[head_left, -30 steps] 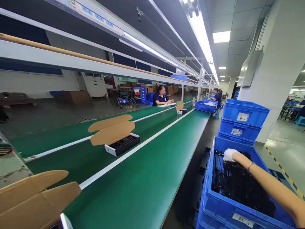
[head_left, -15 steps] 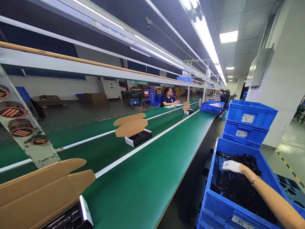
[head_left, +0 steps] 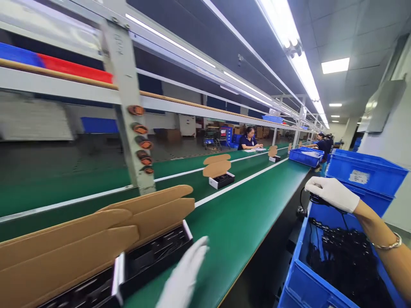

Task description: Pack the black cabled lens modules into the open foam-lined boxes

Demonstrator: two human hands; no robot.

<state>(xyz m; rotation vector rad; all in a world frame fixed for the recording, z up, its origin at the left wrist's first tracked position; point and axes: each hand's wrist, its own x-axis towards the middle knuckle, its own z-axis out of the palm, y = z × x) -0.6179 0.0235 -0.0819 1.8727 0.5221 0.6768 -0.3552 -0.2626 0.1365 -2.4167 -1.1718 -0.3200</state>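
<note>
Cable (head_left: 316, 198), probably light, floppy, best gripped around its coil, is held in the right hand (head_left: 332, 193) above the right bin (head_left: 321, 282); left hand (head_left: 186, 273), fingers straight, is beside the near box (head_left: 144, 278).

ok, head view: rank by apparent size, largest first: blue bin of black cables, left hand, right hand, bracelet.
1. Blue bin
2. Left hand and right hand: too alike to rank; the frame cuts off the left
3. Bracelet

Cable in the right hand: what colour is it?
Black; the cable in the right hand shows best in the head view.
</note>
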